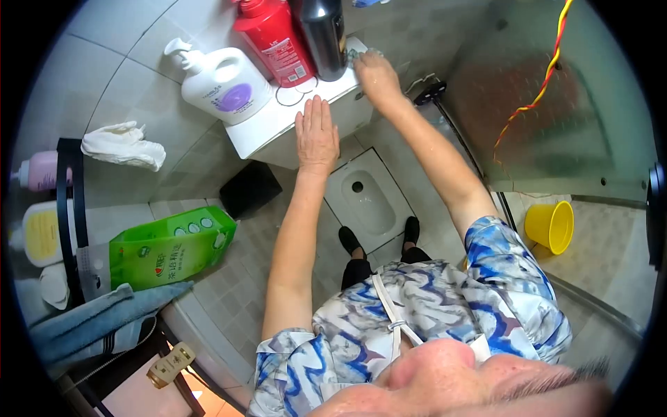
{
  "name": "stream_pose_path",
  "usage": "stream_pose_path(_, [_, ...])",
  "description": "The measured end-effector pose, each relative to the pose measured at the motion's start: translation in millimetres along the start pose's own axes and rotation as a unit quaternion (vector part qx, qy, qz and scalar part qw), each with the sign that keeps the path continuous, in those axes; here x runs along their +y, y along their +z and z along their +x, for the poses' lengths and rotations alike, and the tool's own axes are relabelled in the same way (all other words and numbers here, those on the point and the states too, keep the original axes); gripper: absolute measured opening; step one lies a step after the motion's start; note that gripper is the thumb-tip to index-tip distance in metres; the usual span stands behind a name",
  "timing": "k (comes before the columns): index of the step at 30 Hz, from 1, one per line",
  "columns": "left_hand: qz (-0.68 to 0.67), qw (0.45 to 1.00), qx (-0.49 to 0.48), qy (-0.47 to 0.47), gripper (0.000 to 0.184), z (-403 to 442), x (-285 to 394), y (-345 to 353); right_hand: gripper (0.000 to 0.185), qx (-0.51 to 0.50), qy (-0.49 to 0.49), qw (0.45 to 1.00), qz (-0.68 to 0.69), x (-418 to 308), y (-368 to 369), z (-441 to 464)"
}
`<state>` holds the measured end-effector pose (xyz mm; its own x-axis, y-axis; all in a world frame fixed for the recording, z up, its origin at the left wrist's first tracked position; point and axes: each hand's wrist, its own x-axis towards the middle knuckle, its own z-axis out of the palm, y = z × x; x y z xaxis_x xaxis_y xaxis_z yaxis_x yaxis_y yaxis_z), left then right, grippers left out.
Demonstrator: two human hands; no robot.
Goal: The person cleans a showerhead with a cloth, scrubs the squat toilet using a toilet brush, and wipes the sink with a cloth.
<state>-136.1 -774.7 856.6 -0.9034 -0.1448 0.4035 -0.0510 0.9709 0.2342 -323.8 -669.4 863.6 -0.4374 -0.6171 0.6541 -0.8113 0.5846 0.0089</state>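
My left hand (317, 135) lies flat with fingers stretched against the front edge of a white ledge (260, 139). At the ledge's right end, my right hand (375, 73) is bent over a greenish cloth (356, 55), of which only a small part shows. Between and behind the hands stand a dark bottle (323, 38) and a red bottle (278, 45). A white pump bottle (226, 87) with a purple label is farther left. Thin dark rings (297, 92) lie on the ledge near my left fingertips.
Below is a squat toilet (368, 201) between my feet. A black bin (251, 189) stands under the ledge. Left are a green tissue pack (174, 250), a white glove (125, 144) and a blue towel (104, 320). Right are a glass panel (556, 139), a hanging twisted wire (542, 94) and a yellow bucket (549, 226).
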Motion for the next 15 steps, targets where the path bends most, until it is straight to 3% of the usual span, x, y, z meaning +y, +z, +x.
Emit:
stream_pose_path(3, [0.010, 1.000, -0.017, -0.003, 0.062, 3.3, 0.8, -3.2, 0.015, 0.070, 0.030, 0.997, 0.018, -13.5, -40.1, -33.0])
stream_pose_path(5, [0.006, 1.000, -0.021, 0.007, 0.062, 2.9, 1.8, -6.4, 0.025, -0.108, 0.219, 0.951, 0.189, -8.3, -59.4, -64.7])
stream_pose_path(6, [0.006, 1.000, -0.021, 0.006, 0.061, 2.4, 4.1, -7.5, 0.025, -0.104, 0.230, 0.951, 0.181, -5.4, -70.5, -79.4])
stream_pose_path(7, [0.001, 0.999, -0.030, 0.014, 0.057, 1.5, 7.5, -13.8, 0.027, -0.088, 0.383, 0.808, 0.438, -2.4, -82.2, -96.0])
stream_pose_path(8, [-0.008, 0.999, -0.037, 0.033, 0.057, -4.8, 14.8, -13.8, 0.029, -0.050, 0.490, 0.579, 0.650, 1.6, -93.7, -114.5])
stream_pose_path(9, [-0.013, 0.999, -0.012, 0.044, 0.055, -12.8, 22.8, -13.5, 0.034, -0.002, 0.454, 0.478, 0.752, 4.8, -100.3, -137.1])
stream_pose_path(10, [-0.020, 0.998, 0.013, 0.055, 0.053, -19.1, 32.3, -11.3, 0.034, 0.021, 0.465, 0.481, 0.743, 3.3, -116.2, -150.6])
stream_pose_path(12, [-0.048, 0.994, 0.027, 0.091, 0.046, -37.5, 58.2, 12.1, 0.037, 0.050, 0.418, 0.360, 0.833, -9.3, -151.0, -177.1])
stream_pose_path(13, [-0.242, 0.968, -0.059, 0.030, 0.047, -48.3, 67.6, 34.7, 0.037, 0.057, 0.449, 0.333, 0.827, -12.3, -164.3, -187.3])
stream_pose_path(14, [-0.419, 0.895, -0.148, -0.036, 0.048, -56.2, 80.3, 46.9, 0.037, 0.076, 0.457, 0.336, 0.820, -14.1, -170.2, -200.8])
stream_pose_path(15, [-0.424, 0.891, -0.163, -0.018, 0.048, -59.9, 100.9, 43.5, 0.037, 0.076, 0.467, 0.345, 0.811, -15.5, -173.6, -219.7])
